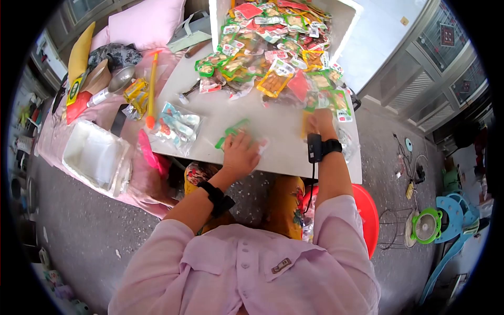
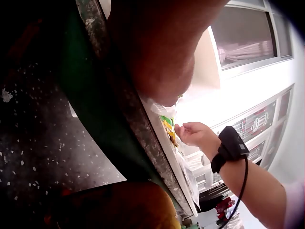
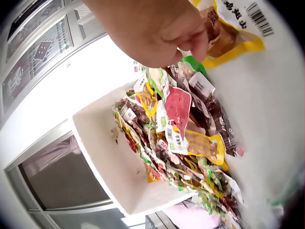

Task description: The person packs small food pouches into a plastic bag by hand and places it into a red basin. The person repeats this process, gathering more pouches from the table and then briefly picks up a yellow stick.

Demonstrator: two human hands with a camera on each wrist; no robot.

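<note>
Food packets (image 1: 252, 63) lie heaped in and before a white foam box (image 1: 345, 31) at the far side of the pale tabletop (image 1: 210, 107). One yellow-edged packet (image 3: 238, 40) is pinched in the curled fingers of the right hand (image 1: 323, 123), over the tabletop's right part, near the heap's lower end. Nearer the person, the left hand (image 1: 241, 153) lies at a green-edged packet (image 1: 234, 132), blurred in the head view; its fingers bend over that packet, but I cannot tell whether they grip it or how far apart they are. To the left, a clear bag (image 1: 179, 128) holding blue-and-white things rests on the tabletop by a yellow stick (image 1: 153, 92) with orange ends. Farther left, a white foam tray (image 1: 124, 178) sits on a pink cover (image 1: 149, 191). Right of the person's legs, a red tub (image 1: 370, 220) stands below tabletop height, and a green fan (image 1: 426, 227) is beyond it.
</note>
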